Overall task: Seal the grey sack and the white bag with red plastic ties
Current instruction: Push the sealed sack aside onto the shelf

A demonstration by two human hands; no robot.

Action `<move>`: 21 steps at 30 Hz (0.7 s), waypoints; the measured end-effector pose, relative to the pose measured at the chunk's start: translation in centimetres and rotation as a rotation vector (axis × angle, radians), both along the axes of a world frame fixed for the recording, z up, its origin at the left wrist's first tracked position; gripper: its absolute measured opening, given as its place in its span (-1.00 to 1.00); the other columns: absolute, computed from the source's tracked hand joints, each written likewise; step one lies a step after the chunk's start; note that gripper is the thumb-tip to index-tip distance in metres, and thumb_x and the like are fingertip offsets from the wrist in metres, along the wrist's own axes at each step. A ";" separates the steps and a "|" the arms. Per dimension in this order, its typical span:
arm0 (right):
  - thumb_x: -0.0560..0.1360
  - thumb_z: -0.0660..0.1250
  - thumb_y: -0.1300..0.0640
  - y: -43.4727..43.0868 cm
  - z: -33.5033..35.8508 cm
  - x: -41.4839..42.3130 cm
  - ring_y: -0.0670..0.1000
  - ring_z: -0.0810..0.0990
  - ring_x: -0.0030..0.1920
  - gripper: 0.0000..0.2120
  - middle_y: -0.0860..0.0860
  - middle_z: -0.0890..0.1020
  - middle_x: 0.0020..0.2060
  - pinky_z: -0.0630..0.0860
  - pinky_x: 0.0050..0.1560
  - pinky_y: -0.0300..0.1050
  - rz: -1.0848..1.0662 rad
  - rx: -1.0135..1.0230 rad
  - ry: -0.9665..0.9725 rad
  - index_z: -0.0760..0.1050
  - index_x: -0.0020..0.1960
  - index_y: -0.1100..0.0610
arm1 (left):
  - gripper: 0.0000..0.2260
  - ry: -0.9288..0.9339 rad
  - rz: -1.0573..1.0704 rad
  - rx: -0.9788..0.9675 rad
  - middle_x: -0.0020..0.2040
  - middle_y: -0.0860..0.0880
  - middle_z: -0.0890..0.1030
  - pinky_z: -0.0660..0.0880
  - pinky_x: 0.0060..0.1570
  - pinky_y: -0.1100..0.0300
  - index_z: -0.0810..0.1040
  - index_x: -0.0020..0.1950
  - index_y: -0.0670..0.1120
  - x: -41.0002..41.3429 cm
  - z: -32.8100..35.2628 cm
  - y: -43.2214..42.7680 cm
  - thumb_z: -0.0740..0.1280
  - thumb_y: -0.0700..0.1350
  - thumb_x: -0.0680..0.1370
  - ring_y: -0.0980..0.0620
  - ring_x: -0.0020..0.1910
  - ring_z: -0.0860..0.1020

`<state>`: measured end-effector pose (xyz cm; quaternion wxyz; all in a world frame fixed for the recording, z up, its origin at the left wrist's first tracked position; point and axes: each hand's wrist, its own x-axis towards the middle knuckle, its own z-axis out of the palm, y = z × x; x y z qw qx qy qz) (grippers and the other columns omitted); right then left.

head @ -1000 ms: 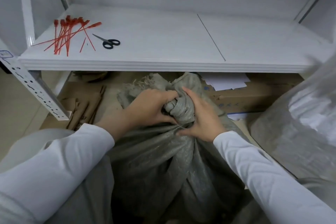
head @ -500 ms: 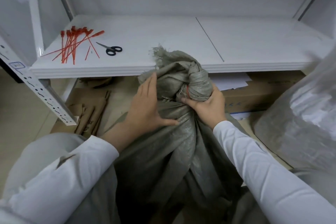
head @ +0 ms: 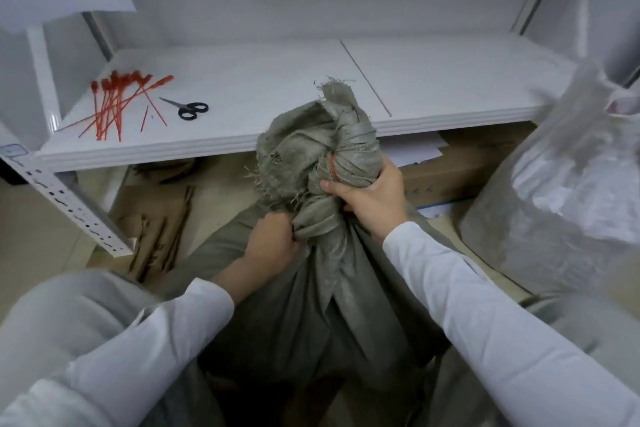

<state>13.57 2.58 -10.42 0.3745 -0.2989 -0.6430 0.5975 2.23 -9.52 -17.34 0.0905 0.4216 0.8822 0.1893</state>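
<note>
The grey woven sack (head: 332, 305) stands between my knees, its neck bunched into a thick twisted top (head: 322, 146) that reaches the shelf edge. A red plastic tie (head: 332, 166) circles that neck. My right hand (head: 372, 199) grips the neck just below the tie. My left hand (head: 273, 239) clutches the gathered fabric lower on the left. The white bag (head: 561, 184) stands at the right, blurred. Several loose red ties (head: 117, 100) lie on the shelf at the left.
Black scissors (head: 188, 109) lie on the white shelf (head: 277, 87) beside the ties. Under the shelf are cardboard boxes (head: 464, 166) and papers. A perforated metal upright (head: 65, 204) slants at the left. Flattened cardboard (head: 156, 218) covers the floor.
The sack's neck has risen higher against the shelf edge. My left hand went from lying flat on the sack to clutching the fabric below the knot. My right hand keeps its grip.
</note>
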 end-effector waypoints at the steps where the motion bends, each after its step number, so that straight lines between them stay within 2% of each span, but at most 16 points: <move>1: 0.13 0.65 0.26 -0.1 0.6 0.5 0.03 0.70 -0.07 -0.56 0.06 0.71 -0.10 0.64 0.00 0.18 -0.004 0.011 0.013 0.54 -0.10 0.03 | -0.84 -0.007 -0.012 0.049 -0.13 -0.26 0.62 0.51 -0.18 -0.04 0.52 -0.16 -0.19 0.6 0.3 0.0 0.35 -0.09 0.47 -0.29 -0.10 0.59; 3: 0.17 0.63 0.34 -0.4 2.0 1.6 0.03 0.70 -0.07 -0.57 0.10 0.71 -0.08 0.63 0.02 0.17 -0.017 0.017 0.051 0.55 -0.07 0.10 | -0.94 -0.025 -0.036 0.166 -0.14 -0.23 0.64 0.54 -0.16 -0.05 0.54 -0.12 -0.16 1.7 1.2 0.4 0.32 -0.18 0.45 -0.27 -0.11 0.60; 7: 0.18 0.62 0.36 -0.2 6.7 3.4 0.08 0.70 -0.02 -0.54 0.12 0.70 -0.04 0.63 0.03 0.18 -0.081 0.038 0.134 0.54 0.01 0.18 | -0.83 -0.038 0.000 0.324 -0.05 -0.20 0.66 0.54 -0.05 -0.05 0.58 0.02 -0.13 4.2 5.0 2.0 0.27 -0.21 0.48 -0.25 0.00 0.59; 10: 0.16 0.64 0.31 0.5 11.4 3.6 0.05 0.69 -0.01 -0.46 0.11 0.70 -0.03 0.62 0.07 0.12 -0.109 0.133 0.169 0.53 0.08 0.26 | -0.80 -0.088 0.037 0.508 -0.03 -0.20 0.67 0.53 -0.06 0.00 0.59 0.06 -0.14 5.8 9.0 3.0 0.26 -0.22 0.49 -0.24 0.01 0.60; 14: 0.13 0.66 0.29 0.2 18.2 2.4 0.01 0.70 -0.01 -0.43 0.10 0.71 -0.04 0.62 0.10 0.06 -0.102 0.258 0.260 0.55 0.08 0.29 | -0.79 -0.168 0.156 0.706 -0.03 -0.26 0.63 0.45 -0.12 0.05 0.58 0.04 -0.21 7.2 14.6 4.2 0.22 -0.31 0.47 -0.27 0.00 0.57; 16: 0.15 0.65 0.33 -0.3 21.3 1.8 -0.03 0.69 -0.03 -0.48 0.08 0.70 -0.04 0.63 0.08 0.00 -0.074 0.302 0.304 0.55 0.05 0.24 | -0.79 -0.219 0.184 0.802 -0.02 -0.23 0.63 0.44 -0.10 0.09 0.56 0.03 -0.22 7.7 17.3 4.9 0.20 -0.32 0.48 -0.23 0.00 0.56; 18: 0.17 0.63 0.37 -1.1 24.2 1.6 -0.06 0.69 -0.06 -0.52 0.04 0.70 -0.06 0.63 0.05 -0.08 -0.050 0.337 0.364 0.54 -0.01 0.12 | -0.76 -0.240 0.229 0.881 0.03 -0.21 0.63 0.47 0.01 0.07 0.57 0.08 -0.23 8.1 19.9 5.8 0.18 -0.31 0.50 -0.19 0.05 0.56; 21: 0.18 0.62 0.39 -1.5 27.8 1.6 -0.01 0.68 -0.04 -0.53 0.08 0.69 -0.05 0.63 0.07 -0.01 -0.031 0.395 0.467 0.54 -0.02 0.10 | -0.74 -0.257 0.261 0.968 0.08 -0.20 0.62 0.47 0.13 0.05 0.57 0.13 -0.22 8.2 23.6 7.5 0.16 -0.28 0.52 -0.17 0.11 0.55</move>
